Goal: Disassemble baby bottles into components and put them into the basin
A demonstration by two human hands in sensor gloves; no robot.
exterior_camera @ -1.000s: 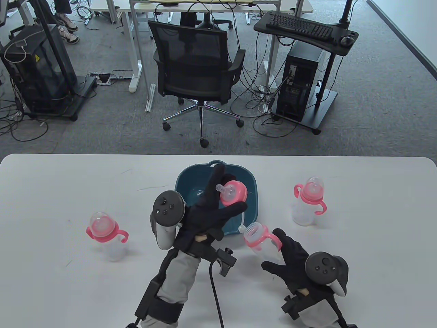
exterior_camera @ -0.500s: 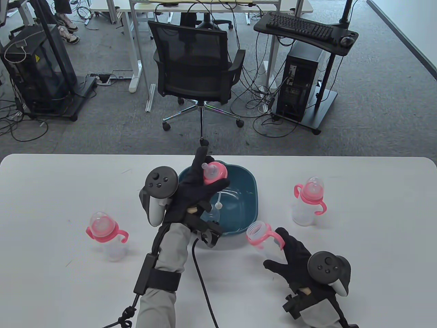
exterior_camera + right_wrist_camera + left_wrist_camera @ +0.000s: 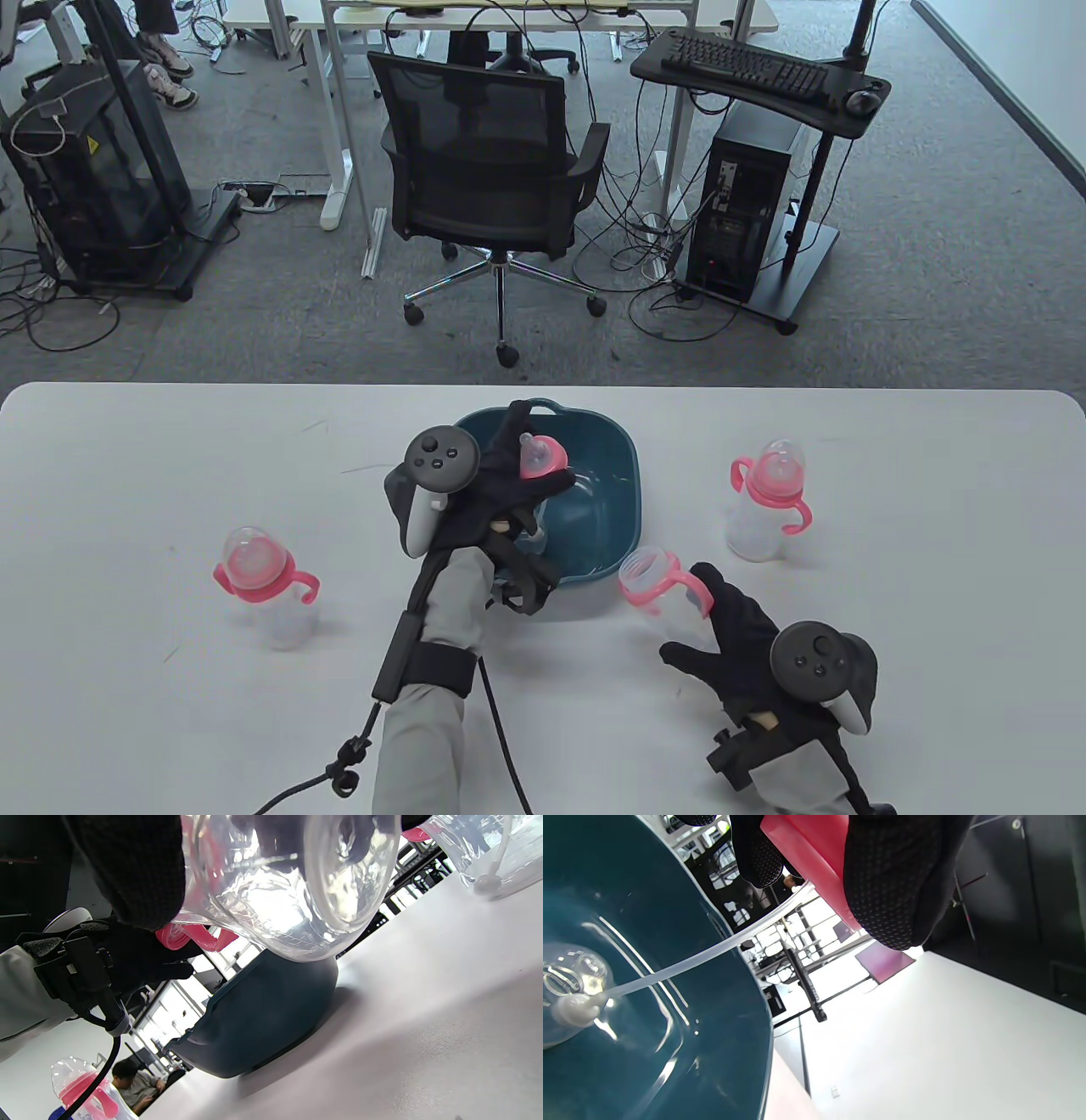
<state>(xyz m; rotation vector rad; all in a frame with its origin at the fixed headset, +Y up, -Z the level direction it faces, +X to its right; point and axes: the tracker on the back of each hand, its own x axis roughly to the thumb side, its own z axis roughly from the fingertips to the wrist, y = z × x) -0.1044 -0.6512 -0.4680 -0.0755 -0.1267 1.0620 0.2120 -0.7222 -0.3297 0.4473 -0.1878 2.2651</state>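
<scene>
My left hand (image 3: 501, 484) pinches the pink collar (image 3: 543, 458) by its stiff rim over the basin (image 3: 624, 475), its limp straw (image 3: 683, 961) trailing inside, while my right hand (image 3: 734, 628) wraps the light, slick open bottle (image 3: 657, 594) just beside the basin.

Honestly there's nothing readable in any of these views. The only thing close to a sign is a small yellow warning triangle sticker on the black cabinet (image 3: 89, 148) at the far left of the floor, and its symbol is too small to make out. The keyboard (image 3: 745, 65) keys are just a blur. The baby bottles show no brand or scale marks I can read.
</scene>
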